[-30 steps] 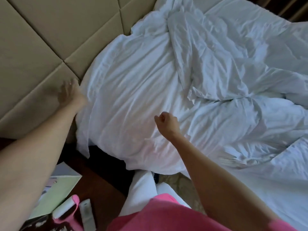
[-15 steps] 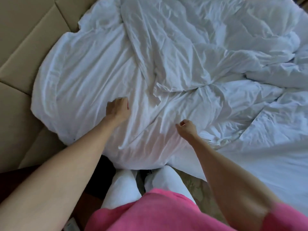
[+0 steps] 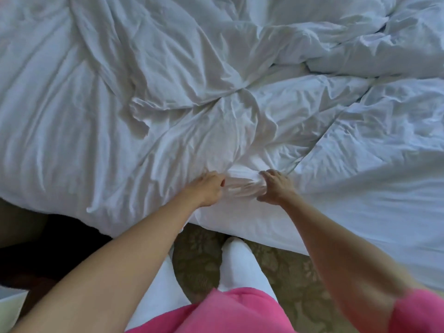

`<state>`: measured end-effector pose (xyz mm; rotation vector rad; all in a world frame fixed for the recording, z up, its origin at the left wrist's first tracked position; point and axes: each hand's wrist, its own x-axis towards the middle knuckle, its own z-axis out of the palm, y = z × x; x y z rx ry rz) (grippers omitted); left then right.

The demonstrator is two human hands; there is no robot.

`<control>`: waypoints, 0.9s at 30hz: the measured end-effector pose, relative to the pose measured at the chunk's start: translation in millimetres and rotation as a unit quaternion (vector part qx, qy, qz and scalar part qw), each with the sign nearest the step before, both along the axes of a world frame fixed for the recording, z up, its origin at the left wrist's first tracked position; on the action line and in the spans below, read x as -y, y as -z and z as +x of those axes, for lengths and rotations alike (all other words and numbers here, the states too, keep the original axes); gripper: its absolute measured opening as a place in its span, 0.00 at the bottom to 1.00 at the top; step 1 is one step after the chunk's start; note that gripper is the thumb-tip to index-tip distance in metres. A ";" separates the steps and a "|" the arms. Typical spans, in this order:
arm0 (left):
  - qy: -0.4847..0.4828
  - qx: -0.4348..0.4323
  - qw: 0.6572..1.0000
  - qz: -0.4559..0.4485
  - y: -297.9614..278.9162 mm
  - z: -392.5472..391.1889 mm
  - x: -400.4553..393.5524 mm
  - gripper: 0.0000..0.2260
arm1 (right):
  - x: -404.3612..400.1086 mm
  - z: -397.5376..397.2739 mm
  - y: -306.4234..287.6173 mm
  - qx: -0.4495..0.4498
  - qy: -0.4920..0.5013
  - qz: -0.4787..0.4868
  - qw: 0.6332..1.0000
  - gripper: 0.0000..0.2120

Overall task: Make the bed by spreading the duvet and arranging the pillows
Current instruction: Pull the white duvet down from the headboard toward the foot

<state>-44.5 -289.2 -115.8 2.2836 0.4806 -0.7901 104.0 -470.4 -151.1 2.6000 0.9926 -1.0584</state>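
Note:
A crumpled white duvet (image 3: 168,97) covers most of the bed, bunched into folds across the middle and the upper right. At its near edge my left hand (image 3: 209,187) and my right hand (image 3: 274,186) sit close together, each with fingers curled into a gathered fold of the duvet edge between them. Flat white bed sheet (image 3: 360,212) shows to the right of my hands. No pillow is plainly visible; the rounded bulge at the left lies under white fabric.
The bed's near edge runs just in front of my legs in white trousers (image 3: 240,267), over patterned carpet (image 3: 199,258). Dark furniture (image 3: 36,248) stands at the lower left beside the bed.
The view has shifted right along the bed, away from the headboard. My left hand left the headboard side and came to the duvet edge; both hands now meet and grip the same fold.

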 end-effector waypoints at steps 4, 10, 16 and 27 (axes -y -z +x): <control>-0.037 -0.036 0.999 -0.006 24.5 0.5 46.6 0.06 | 23.8 13.9 36.4 0.027 -0.174 -0.090 0.980 0.50; -0.143 -0.072 0.987 -0.012 34.0 -13.2 77.0 0.06 | 31.8 9.9 38.4 0.075 -0.116 0.014 0.990 0.19; -0.446 -0.140 0.861 -0.202 -2.8 -5.8 129.0 0.26 | 67.2 13.8 -35.5 0.042 -0.061 0.056 0.996 0.15; -0.709 -0.106 0.479 -0.506 -79.5 30.3 228.5 0.27 | 175.1 -31.0 -172.9 0.062 0.021 0.087 0.994 0.13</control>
